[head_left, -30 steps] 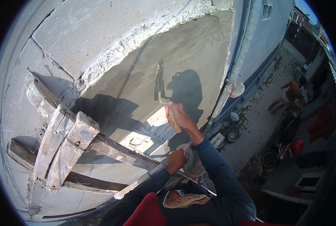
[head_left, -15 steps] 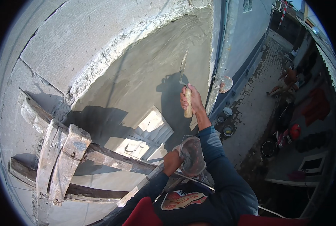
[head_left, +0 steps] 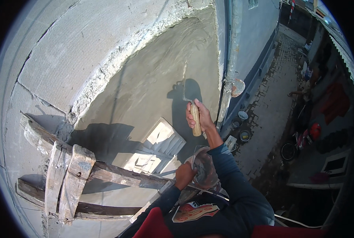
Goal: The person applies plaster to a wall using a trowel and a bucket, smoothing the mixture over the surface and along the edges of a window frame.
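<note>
In my right hand [head_left: 203, 117] is a trowel [head_left: 196, 121], its wooden handle wrapped by my fingers. The thin metal blade points up and shows nearly edge-on, over a wet-looking grey plaster patch [head_left: 153, 79] on the wall; whether it touches is hard to tell. My left hand [head_left: 185, 175] is closed at the rim of a bucket [head_left: 208, 176] with a thin wire handle and grey mix inside. The bucket is in front of my body, below my right forearm. The left fingertips are partly hidden behind the rim.
Rough wooden scaffold beams [head_left: 75, 180] cross the lower left. Beside the plaster, a vertical pipe [head_left: 233, 47] runs along the corner. Far below right lies a paved alley [head_left: 270, 99] with buckets [head_left: 243, 115], a parked motorbike [head_left: 302, 139] and a partly visible person [head_left: 300, 93].
My right hand has moved a little down the plaster with the trowel, and the blade has tilted slightly left. My left hand stays at the bucket. The whole view has shifted slightly.
</note>
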### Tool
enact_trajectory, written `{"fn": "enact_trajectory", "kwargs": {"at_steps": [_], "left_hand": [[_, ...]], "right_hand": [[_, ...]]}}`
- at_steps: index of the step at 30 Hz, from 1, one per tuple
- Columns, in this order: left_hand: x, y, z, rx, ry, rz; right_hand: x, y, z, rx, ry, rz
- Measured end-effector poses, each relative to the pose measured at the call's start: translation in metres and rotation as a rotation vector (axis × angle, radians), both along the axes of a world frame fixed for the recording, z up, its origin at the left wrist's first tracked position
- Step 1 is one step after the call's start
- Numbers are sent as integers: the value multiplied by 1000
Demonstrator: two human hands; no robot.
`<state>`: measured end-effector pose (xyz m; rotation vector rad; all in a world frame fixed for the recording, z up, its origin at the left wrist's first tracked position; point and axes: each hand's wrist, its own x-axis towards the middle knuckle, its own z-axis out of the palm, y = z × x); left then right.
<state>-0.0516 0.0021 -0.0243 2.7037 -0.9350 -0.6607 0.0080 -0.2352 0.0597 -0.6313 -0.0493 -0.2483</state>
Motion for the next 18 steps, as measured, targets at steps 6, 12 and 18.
{"fn": "enact_trajectory", "kwargs": {"at_steps": [6, 12, 18], "left_hand": [[-4, -2, -2, -24, -25, -36], [-7, 2, -8, -52, -41, -37], [-4, 2, -6, -52, -32, -46]], "right_hand": [[34, -134, 75, -211, 130, -372], [62, -177, 117, -370, 174, -311], [41, -52, 109, -653, 135, -189]]}}
